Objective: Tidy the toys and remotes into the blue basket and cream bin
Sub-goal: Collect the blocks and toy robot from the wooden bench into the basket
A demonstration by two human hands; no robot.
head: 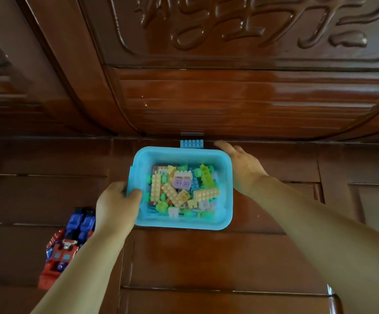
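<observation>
A blue basket (227, 191) sits on a dark wooden surface, filled with several pastel building bricks (179, 189). My left hand (116, 205) grips its near-left rim, thumb hooked inside. My right hand (243, 166) lies along the basket's right side with straight fingers reaching toward the back wall. A blue brick-shaped piece (191, 143) sticks out behind the basket's far edge. A red and blue robot toy (68, 243) lies on the wood to the left, partly hidden by my left forearm. The cream bin and any remotes are out of view.
A carved wooden backrest (229, 64) rises just behind the basket. The panelled wooden seat (206, 257) stretches to both sides and toward me.
</observation>
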